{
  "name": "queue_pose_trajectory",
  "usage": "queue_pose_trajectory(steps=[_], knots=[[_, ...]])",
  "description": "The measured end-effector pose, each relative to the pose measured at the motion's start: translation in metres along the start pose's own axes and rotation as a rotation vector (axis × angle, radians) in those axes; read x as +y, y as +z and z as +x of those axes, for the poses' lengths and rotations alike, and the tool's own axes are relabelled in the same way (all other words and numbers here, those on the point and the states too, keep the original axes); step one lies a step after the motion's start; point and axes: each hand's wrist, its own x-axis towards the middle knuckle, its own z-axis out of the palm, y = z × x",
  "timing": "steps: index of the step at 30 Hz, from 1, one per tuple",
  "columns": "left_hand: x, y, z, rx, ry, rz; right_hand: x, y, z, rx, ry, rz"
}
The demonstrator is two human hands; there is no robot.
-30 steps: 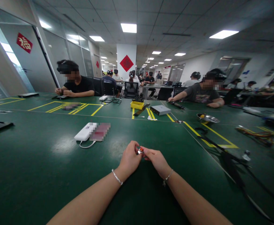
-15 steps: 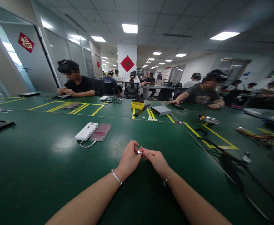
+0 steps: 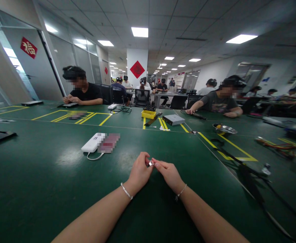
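Between my hands is a small shiny metal piece [image 3: 151, 163], too small to name its kind. My left hand [image 3: 139, 170] pinches it from the left, with the thumb and fingers closed round it. From the right, my right hand [image 3: 170, 173] has its thumb and forefinger closed at the piece's other side; the other fingers are curled under and partly hidden. Both hands are low over the green table [image 3: 74, 192], and each wrist wears a silver bracelet.
Ahead on the left lie a white power bank [image 3: 93, 143] with a cable and a blurred-out phone. Farther off are a yellow tray [image 3: 148, 114], a grey box [image 3: 173, 119] and a metal bowl [image 3: 224, 128]. Black straps [image 3: 249, 179] and cables lie right. Two people sit across.
My hands stay almost in the same place round the metal piece; an orange glint on it has faded. Across the table, the person on the right has shifted their hand slightly right.
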Motion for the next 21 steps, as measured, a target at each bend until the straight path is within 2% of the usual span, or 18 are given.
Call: queue_pose_trajectory(steps=[6,9,12,15,16,18,21], knots=[[0.001,0.005,-0.003,0.002,0.097,0.029,-0.003,0.008,-0.001,0.152,-0.005,0.030],[0.000,0.005,-0.004,-0.046,0.150,0.044,-0.002,-0.003,0.006,0.259,-0.009,-0.034],[-0.006,0.004,-0.003,-0.111,0.174,0.139,0.003,-0.042,0.014,0.455,0.033,-0.235],[-0.016,0.001,0.000,-0.187,0.098,0.274,0.017,-0.101,0.014,0.607,0.062,-0.637],[-0.018,0.001,0.000,-0.219,0.070,0.307,0.024,-0.122,0.011,0.632,0.128,-0.754],[-0.023,0.000,0.001,-0.265,0.039,0.359,0.039,-0.156,0.004,0.690,0.300,-0.849],[-0.025,0.000,0.001,-0.299,0.046,0.404,0.060,-0.185,-0.007,0.751,0.496,-0.864]])
